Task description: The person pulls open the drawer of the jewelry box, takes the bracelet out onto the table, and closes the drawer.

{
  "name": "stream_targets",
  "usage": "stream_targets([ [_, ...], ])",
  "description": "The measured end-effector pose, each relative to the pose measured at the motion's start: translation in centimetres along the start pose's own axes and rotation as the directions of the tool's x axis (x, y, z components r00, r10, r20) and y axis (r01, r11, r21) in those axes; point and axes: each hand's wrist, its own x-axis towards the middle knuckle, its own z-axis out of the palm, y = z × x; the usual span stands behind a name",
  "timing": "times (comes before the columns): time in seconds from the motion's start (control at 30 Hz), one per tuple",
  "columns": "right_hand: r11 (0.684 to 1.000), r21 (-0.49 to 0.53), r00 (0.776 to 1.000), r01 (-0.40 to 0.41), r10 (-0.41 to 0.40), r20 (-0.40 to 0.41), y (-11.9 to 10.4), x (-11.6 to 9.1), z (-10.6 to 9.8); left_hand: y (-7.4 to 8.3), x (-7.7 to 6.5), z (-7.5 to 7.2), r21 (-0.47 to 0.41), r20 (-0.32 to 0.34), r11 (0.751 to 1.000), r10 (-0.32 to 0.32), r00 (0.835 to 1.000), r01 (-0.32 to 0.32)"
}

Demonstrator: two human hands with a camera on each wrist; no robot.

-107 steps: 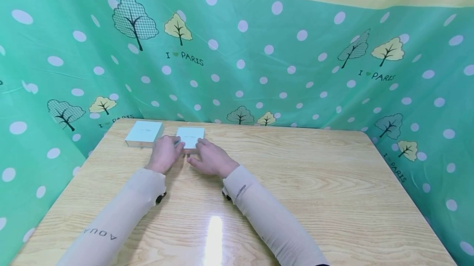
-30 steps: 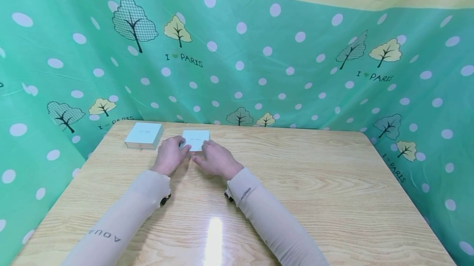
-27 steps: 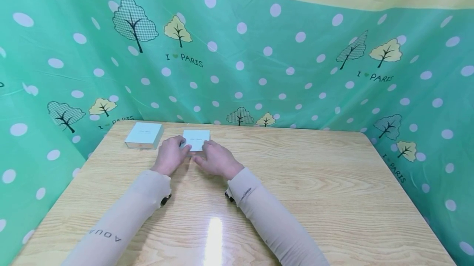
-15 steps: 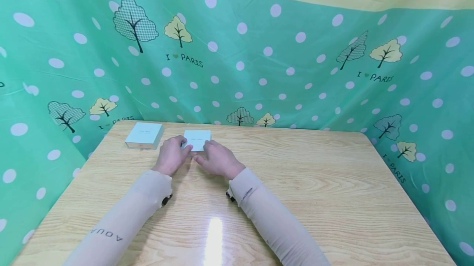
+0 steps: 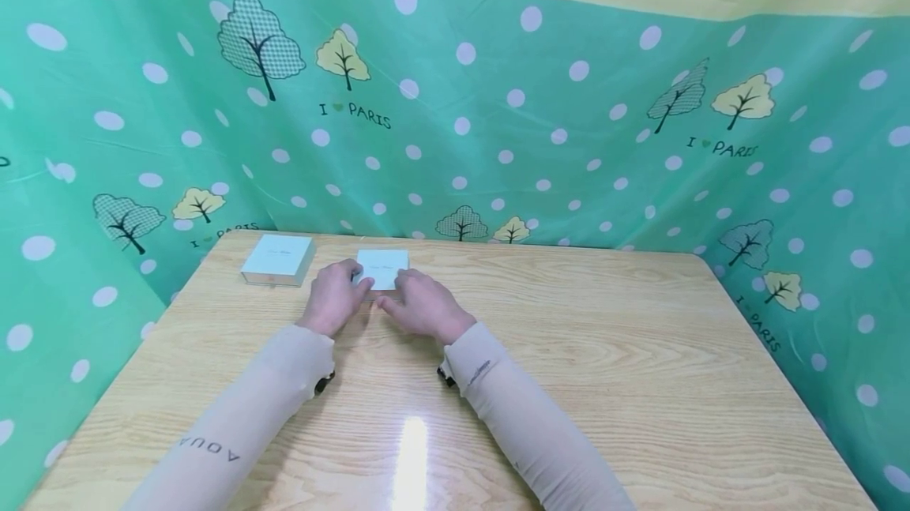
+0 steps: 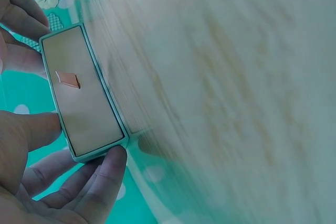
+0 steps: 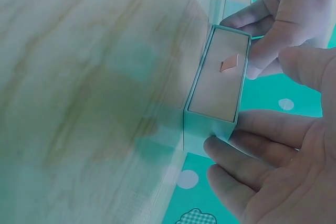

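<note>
A small pale blue drawer box [image 5: 381, 264] lies on the table between my two hands. Its cream drawer front [image 6: 86, 111], with a short pink pull tab [image 6: 69, 80], faces me and is fully pushed in. On the box's left side, my left hand [image 5: 334, 296] holds the corner, thumb near the top edge and fingers along the side. My right hand [image 5: 428, 306] grips the opposite side with its fingers, and its thumb sits apart in front of the drawer. The box's far side is hidden in both wrist views.
A second pale blue drawer box [image 5: 277, 258] stands at the table's back left corner, a short way left of my left hand. Behind the wooden table [image 5: 604, 353] hangs a green dotted curtain [image 5: 569, 163].
Both hands and the box between them have slid a little to the right, widening the gap to the second box, which stays in place.
</note>
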Motion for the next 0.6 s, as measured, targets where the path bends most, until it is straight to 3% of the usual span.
stream_targets([
  [0.27,0.998,0.058,1.000,0.000,0.001,-0.024,0.43,-0.19,-0.26,0.28,0.09,0.22,-0.012,0.007,1.000,-0.005,1.000,0.005],
  [0.6,0.999,0.043,1.000,-0.004,0.005,-0.029,0.75,-0.22,-0.27,0.56,0.10,0.45,-0.007,0.011,1.000,0.000,1.000,0.000],
])
